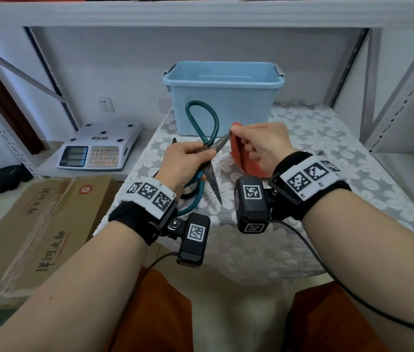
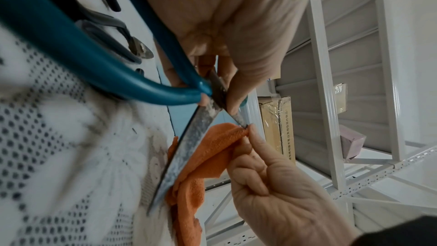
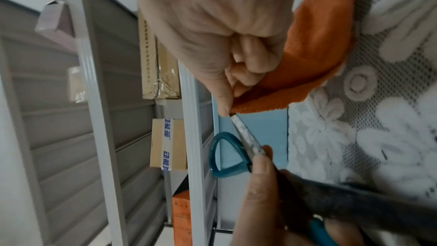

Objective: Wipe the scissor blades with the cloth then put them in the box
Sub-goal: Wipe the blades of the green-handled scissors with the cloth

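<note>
The left hand grip clamps the opened scissors at the pivot; the right hand pinches the orange cloth round one blade tip. Behind stands the blue box on the lace-covered surface; a scale sits left, a cardboard carton below it.

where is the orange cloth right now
In the head view the orange terry cloth sits right of centre, pinched in the right hand at the tip of one blade of the teal-handled scissors, just before the light blue plastic box.
</note>
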